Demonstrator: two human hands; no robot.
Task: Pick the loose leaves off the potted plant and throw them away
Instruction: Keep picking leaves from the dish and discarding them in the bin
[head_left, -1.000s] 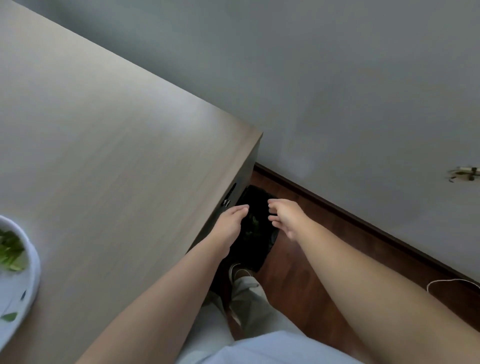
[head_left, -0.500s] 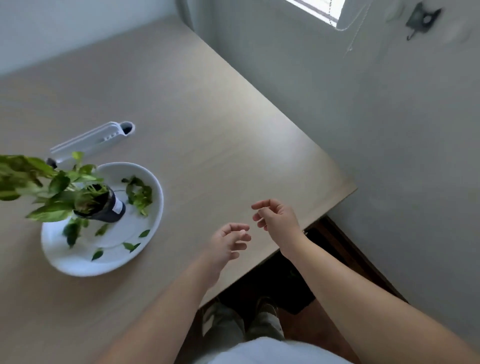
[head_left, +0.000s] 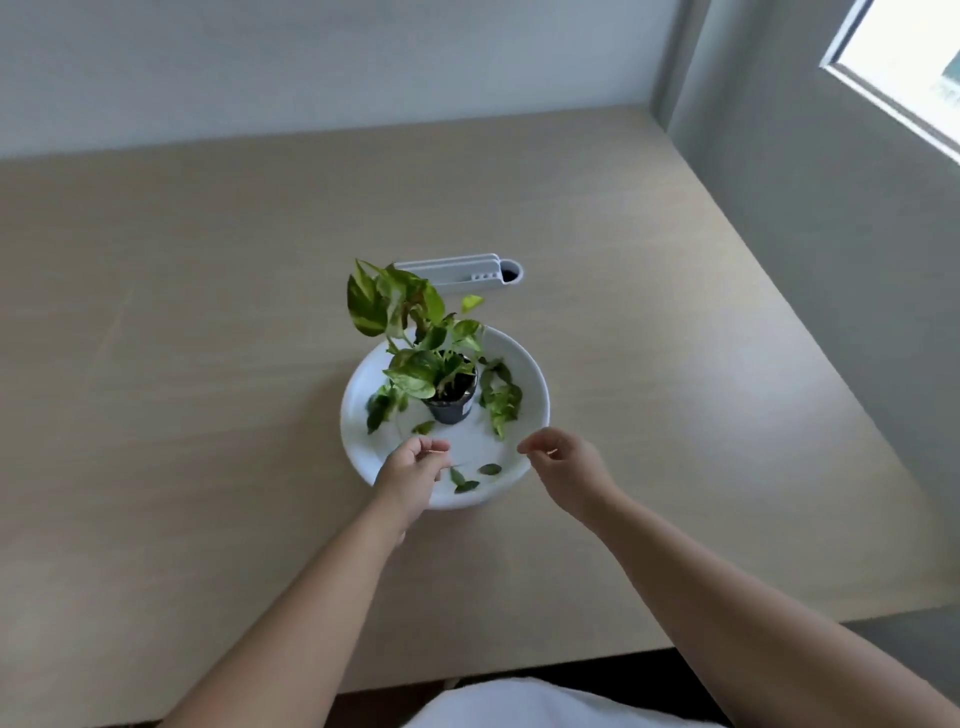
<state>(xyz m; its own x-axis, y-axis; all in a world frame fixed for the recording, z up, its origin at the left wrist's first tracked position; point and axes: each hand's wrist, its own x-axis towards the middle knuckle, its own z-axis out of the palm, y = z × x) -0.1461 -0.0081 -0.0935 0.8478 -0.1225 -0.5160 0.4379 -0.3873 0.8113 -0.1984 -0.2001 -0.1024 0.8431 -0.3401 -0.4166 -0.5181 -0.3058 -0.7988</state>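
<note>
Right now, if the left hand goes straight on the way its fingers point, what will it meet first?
Probably the small loose leaf on the white plate, just ahead of the left hand. The black pot stands a little beyond it. The hand's height above the plate is unclear, so it might pass over the leaf.

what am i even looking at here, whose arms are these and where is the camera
There is no machine here. A person wears a camera on the head, looking down at their own bare arms.

On the wooden table stands a white plate with a small potted plant on it. Loose leaves lie on the plate. Behind it lies a white holder.

The left hand and the right hand hover over the plate's near edge with fingers loosely curled. Neither seems to have anything in its grip.
</note>
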